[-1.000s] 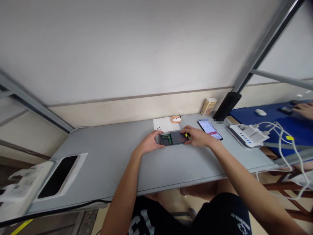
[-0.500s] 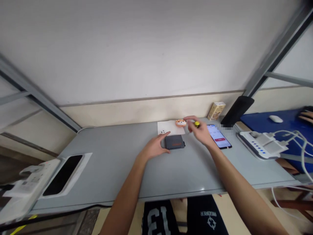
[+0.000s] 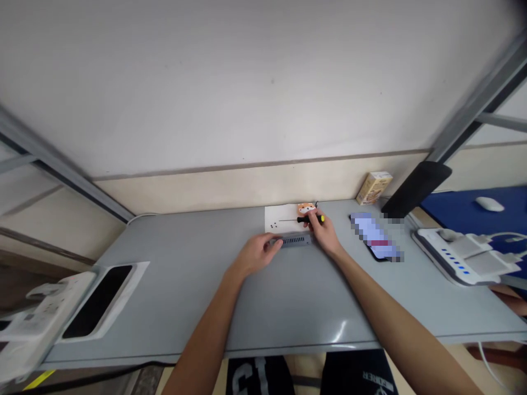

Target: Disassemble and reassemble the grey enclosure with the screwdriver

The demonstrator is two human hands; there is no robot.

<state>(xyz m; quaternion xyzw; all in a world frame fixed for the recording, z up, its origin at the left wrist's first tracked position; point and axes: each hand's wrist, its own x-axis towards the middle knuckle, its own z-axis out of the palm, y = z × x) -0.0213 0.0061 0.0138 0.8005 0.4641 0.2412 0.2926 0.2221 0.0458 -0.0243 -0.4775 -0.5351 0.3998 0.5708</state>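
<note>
A flat dark grey box (image 3: pixel 297 241) with a row of vent slots is tipped up, its slotted side facing me. My left hand (image 3: pixel 258 252) grips its left end between thumb and fingers. My right hand (image 3: pixel 323 229) is closed around a screwdriver (image 3: pixel 303 220) with a black and yellow handle, its thin shaft pointing left over a white sheet of paper (image 3: pixel 284 211). Part of this hand is close to the box's right end; whether it touches is unclear. Several tiny dark screws (image 3: pixel 274 225) lie on the paper. An orange and white animal-faced item (image 3: pixel 306 208) sits behind the screwdriver.
To the right are a phone (image 3: pixel 374 236) with a lit screen, a white power strip (image 3: pixel 448 258) with plugs, a yellow carton (image 3: pixel 374 187) and a black cylinder-like object (image 3: pixel 415 189). On the left lie a dark-screened phone (image 3: pixel 99 302) and another power strip (image 3: pixel 57 307).
The box has gone from lying flat to tipped up, with my left hand now gripping it. My right hand has moved down and left, bringing the screwdriver across the paper.
</note>
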